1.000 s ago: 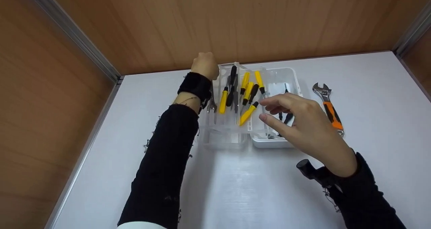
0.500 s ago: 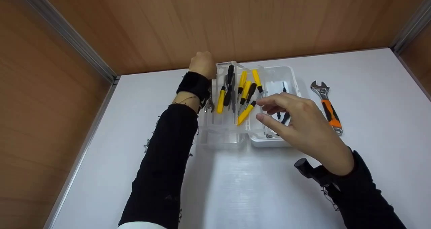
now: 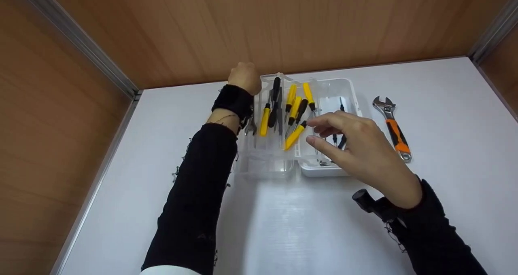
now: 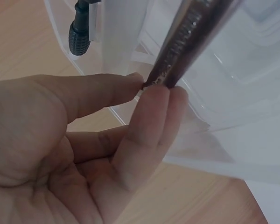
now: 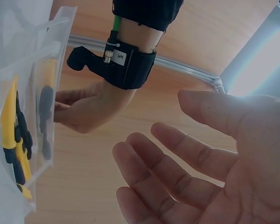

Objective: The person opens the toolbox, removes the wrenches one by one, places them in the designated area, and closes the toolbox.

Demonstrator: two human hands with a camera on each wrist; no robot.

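my left hand (image 3: pixel 244 77) is at the far left corner of the clear tool box (image 3: pixel 267 161), thumb and fingers pinching the tip of a dark metal tool (image 4: pixel 186 42) against the box's clear wall. my right hand (image 3: pixel 356 145) hovers spread and relaxed over the white tray half (image 3: pixel 323 170), holding nothing, fingertips just beside the yellow screwdrivers (image 3: pixel 294 135). box sits mid tabletop (image 3: pixel 307 226) toward the back wooden wall (image 3: pixel 259 28).

to do this well i'd judge: keep the left pinch steady so the box doesn't slide or tip, bring the right fingers low to one yellow handle, take it near the handle's middle, lift straight up so it doesn't snag the black-handled drivers (image 3: pixel 275 101) next to it.

room: back wall is near behind the box, so little space for the left hand there. orange adjustable wrench (image 3: pixel 394 129) lies right of the tray, apart from it. near side of the tabletop in front of the box is open, best way out. left wall and its metal rail (image 3: pixel 105 161) are well apart.
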